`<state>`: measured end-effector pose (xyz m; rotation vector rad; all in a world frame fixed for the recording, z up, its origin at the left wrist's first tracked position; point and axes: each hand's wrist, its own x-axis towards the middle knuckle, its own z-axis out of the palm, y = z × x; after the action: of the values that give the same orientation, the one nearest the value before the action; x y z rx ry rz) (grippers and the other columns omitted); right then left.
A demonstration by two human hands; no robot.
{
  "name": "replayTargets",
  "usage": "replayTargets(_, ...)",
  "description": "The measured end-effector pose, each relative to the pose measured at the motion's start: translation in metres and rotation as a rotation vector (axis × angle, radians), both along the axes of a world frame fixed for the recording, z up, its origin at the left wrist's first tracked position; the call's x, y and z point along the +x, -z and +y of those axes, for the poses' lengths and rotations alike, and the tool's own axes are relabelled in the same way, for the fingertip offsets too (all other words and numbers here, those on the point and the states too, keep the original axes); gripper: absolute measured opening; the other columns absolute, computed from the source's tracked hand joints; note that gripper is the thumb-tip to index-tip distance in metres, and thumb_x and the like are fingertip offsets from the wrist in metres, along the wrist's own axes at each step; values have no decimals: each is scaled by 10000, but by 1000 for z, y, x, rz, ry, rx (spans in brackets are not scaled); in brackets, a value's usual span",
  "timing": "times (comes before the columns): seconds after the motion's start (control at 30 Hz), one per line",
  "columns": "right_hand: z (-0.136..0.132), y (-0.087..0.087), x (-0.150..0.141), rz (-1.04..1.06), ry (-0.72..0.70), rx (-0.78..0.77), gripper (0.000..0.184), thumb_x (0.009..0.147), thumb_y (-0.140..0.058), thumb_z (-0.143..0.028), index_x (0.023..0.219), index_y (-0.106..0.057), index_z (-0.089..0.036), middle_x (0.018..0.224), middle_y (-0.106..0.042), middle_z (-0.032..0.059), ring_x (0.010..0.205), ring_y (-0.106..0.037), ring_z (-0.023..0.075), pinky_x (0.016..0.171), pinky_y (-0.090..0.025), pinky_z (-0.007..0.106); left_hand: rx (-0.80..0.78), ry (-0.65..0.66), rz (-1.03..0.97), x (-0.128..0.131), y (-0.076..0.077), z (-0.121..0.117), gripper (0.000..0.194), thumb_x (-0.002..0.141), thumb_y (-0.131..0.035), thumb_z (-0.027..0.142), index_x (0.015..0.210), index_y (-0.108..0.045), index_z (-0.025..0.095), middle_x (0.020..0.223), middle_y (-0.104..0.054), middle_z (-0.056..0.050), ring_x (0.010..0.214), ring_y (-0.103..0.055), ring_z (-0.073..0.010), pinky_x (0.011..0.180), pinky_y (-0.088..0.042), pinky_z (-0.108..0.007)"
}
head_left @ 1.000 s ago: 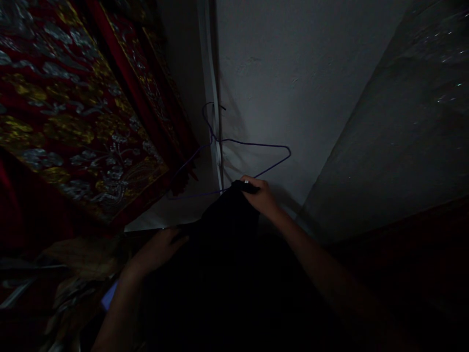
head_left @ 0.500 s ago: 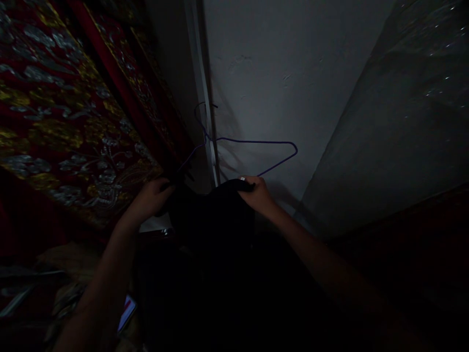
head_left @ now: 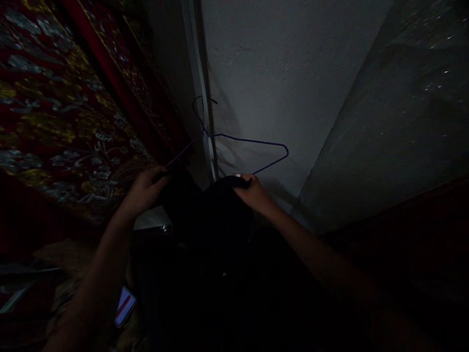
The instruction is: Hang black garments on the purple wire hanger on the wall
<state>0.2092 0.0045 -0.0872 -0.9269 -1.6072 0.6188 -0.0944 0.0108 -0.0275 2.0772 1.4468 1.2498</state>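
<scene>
A black garment (head_left: pixel 212 215) is stretched between my two hands; its exact kind is lost in the dark. My left hand (head_left: pixel 148 188) is closed on its upper left edge, thumb on top. At the upper right edge my right hand (head_left: pixel 251 190) pinches the cloth, where a small white tag (head_left: pixel 238 175) shows. Right behind the garment is a purple wire hanger (head_left: pixel 252 141), its hook by a pale vertical strip (head_left: pixel 200 73) on the wall. The garment covers the hanger's lower bar.
Red cloth with gold and silver embroidery (head_left: pixel 73 117) hangs at the left. A grey wall (head_left: pixel 286 73) stands behind, with a shiny translucent sheet (head_left: pixel 395 122) to the right. At the lower left lies a phone with a lit screen (head_left: pixel 125 307) among dim clutter.
My left hand has moved up and left, drawing the garment's left edge up and spreading the cloth in front of the hanger. My right hand keeps its hold, nearly still.
</scene>
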Motion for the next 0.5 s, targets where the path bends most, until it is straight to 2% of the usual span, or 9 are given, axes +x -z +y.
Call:
replayTargets(0.1, -9, -2, -2, -40, -55, -32, 173, 748, -557, -234, 582, -516, -215, 558, -505, -44, 575, -483, 125, 563, -379, 251, 259, 90, 74, 23, -11, 2, 420, 866, -579, 273, 1277, -608, 192, 1197, -709, -80, 1125, -652, -248, 1043, -477, -385)
replayTargets(0.17, -16, -8, 3, -72, -83, -21, 107, 764, -569, -233, 678, -630, -211, 659, -628, -18, 652, -573, 154, 631, -448, 273, 309, 75, 118, 29, -16, 5, 427, 901, -522, 238, 1317, -595, 180, 1200, -716, -81, 1163, -641, -244, 1090, -440, -393)
replayTargets(0.2, -18, -11, 9, -79, -69, 9, 124, 766, -583, -219, 806, -700, -215, 756, -690, 0, 710, -615, 171, 679, -478, 293, 297, 49, 141, 29, -17, 6, 399, 915, -497, 235, 1289, -621, 173, 1162, -729, -83, 1132, -654, -246, 1077, -448, -394)
replayTargets(0.27, -18, -19, 26, -40, 61, 107, 416, 755, -621, -179, 1158, -710, -231, 909, -739, 28, 759, -650, 188, 725, -509, 324, 276, -2, 172, 26, -21, 8, 349, 932, -469, 238, 1205, -673, 166, 1116, -737, -88, 1069, -668, -248, 1040, -471, -389)
replayTargets(0.33, -11, -28, 50, 29, 241, 197, 631, 742, -668, -155, 1366, -605, -222, 894, -738, 31, 708, -642, 185, 685, -517, 329, 296, -14, 219, 22, -24, 9, 315, 936, -465, 235, 1143, -693, 170, 1130, -717, -94, 1067, -652, -249, 1027, -472, -388)
replayTargets(0.4, 4, -38, 75, 49, 320, 208, 581, 736, -728, -177, 1311, -648, -194, 813, -726, 21, 681, -642, 184, 643, -521, 325, 342, 3, 271, 20, -27, 11, 287, 936, -462, 223, 1097, -695, 177, 1145, -680, -99, 1094, -621, -251, 1034, -460, -399)
replayTargets(0.5, 25, -55, 106, -54, 188, 10, 245, 700, -822, -252, 919, -774, -153, 744, -722, 36, 674, -668, 191, 604, -532, 318, 390, -10, 288, 17, -28, 13, 262, 940, -459, 223, 1070, -683, 181, 1159, -626, -108, 1124, -581, -255, 1042, -442, -412)
